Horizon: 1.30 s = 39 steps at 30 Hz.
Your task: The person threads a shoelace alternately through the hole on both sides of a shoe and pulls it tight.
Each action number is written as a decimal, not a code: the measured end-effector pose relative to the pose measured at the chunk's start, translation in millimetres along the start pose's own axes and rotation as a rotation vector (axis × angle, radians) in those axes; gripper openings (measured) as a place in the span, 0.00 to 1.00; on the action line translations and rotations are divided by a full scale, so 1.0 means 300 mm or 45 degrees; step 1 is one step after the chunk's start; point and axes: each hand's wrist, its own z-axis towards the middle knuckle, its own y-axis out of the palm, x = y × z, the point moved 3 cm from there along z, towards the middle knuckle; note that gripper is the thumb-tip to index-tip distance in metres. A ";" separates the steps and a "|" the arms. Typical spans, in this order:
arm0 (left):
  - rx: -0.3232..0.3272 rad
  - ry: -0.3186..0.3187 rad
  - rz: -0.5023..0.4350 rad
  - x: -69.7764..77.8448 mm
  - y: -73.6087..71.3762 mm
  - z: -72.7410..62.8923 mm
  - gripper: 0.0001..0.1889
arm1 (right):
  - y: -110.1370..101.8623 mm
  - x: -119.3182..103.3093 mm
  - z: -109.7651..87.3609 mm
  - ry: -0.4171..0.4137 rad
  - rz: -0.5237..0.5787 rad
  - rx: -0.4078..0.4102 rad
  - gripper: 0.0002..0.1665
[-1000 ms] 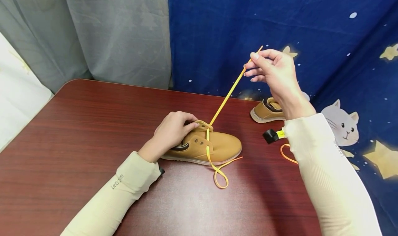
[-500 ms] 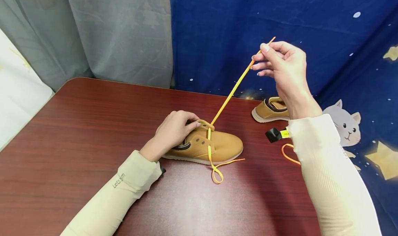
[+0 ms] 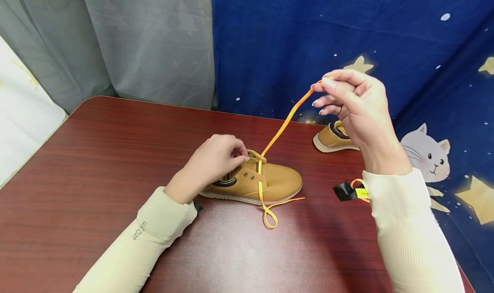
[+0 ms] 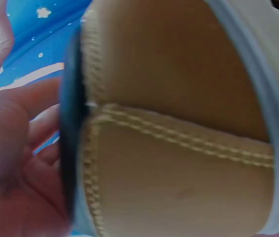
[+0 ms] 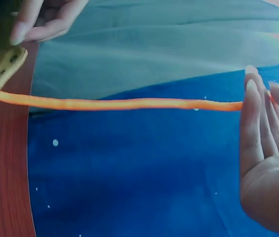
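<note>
A tan lace-up shoe (image 3: pixel 279 179) lies on its sole on the table, toe to the right. Between thumb and fingers my right hand (image 3: pixel 356 100) pinches one end of an orange-yellow shoelace (image 3: pixel 287 121), raised above the far eyelet flap with a slight bend. The lace's other end hangs from the near flap and makes a small loop on the tabletop. My left hand (image 3: pixel 212 162) is over the shoe's opening, loosely curved fingers just beside the far flap (image 5: pixel 9 66) in the right wrist view. In the left wrist view the shoe's heel (image 4: pixel 179 187) hides part of that hand.
A second tan shoe (image 3: pixel 333 138) stands at the table's back right, partly behind my right forearm. Another orange lace (image 3: pixel 356 182) lies near the right cuff. Grey and blue curtains (image 3: pixel 270 48) hang behind the dark red table (image 3: pixel 115 155).
My right hand first drew the lace up and right, then came lower, and the taut lace slackened. The left fingers have come off the far flap, the hand shifting slightly left.
</note>
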 end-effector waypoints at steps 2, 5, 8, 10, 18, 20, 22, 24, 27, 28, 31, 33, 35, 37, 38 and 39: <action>-0.104 0.001 0.045 0.000 0.004 -0.005 0.03 | 0.008 0.001 -0.023 -0.019 -0.010 -0.058 0.09; -0.211 0.003 0.076 -0.002 0.013 -0.008 0.04 | 0.017 0.005 -0.054 -0.022 0.006 -0.145 0.13; -0.250 0.013 0.066 -0.007 0.022 -0.005 0.04 | 0.026 0.014 -0.080 -0.006 0.016 -0.186 0.16; -0.256 0.013 0.055 -0.013 0.026 -0.003 0.04 | 0.034 0.025 -0.097 0.010 0.018 -0.182 0.16; -0.298 0.036 0.040 -0.035 0.037 -0.001 0.06 | 0.067 0.086 -0.160 0.043 0.040 -0.166 0.15; -0.305 0.044 0.040 -0.039 0.039 0.000 0.06 | 0.074 0.101 -0.173 0.044 0.069 -0.189 0.16; -0.312 0.051 0.039 -0.041 0.040 0.000 0.07 | 0.079 0.117 -0.187 0.052 0.083 -0.206 0.18; -0.319 0.056 0.034 -0.043 0.041 0.001 0.07 | 0.082 0.135 -0.202 0.067 0.055 -0.207 0.20; -0.328 0.059 0.019 -0.044 0.042 0.002 0.06 | 0.085 0.158 -0.227 0.108 -0.090 -0.178 0.21; -0.329 0.061 0.016 -0.044 0.042 0.002 0.06 | 0.085 0.165 -0.236 0.123 -0.143 -0.165 0.20; -0.339 0.058 0.006 -0.045 0.042 0.003 0.06 | 0.088 0.186 -0.261 0.144 -0.272 -0.147 0.18; -0.344 0.058 0.004 -0.044 0.041 0.002 0.06 | 0.091 0.203 -0.276 0.130 -0.308 -0.149 0.17; -0.354 0.062 0.003 -0.044 0.041 0.001 0.06 | 0.096 0.222 -0.289 0.096 -0.341 -0.161 0.17; -0.363 0.070 0.003 -0.046 0.042 0.000 0.06 | 0.103 0.243 -0.303 0.063 -0.386 -0.172 0.17; -0.367 0.074 0.003 -0.047 0.042 0.000 0.06 | 0.106 0.255 -0.309 0.050 -0.400 -0.180 0.17; -0.371 0.076 0.003 -0.048 0.043 0.000 0.06 | 0.108 0.267 -0.315 0.041 -0.418 -0.188 0.16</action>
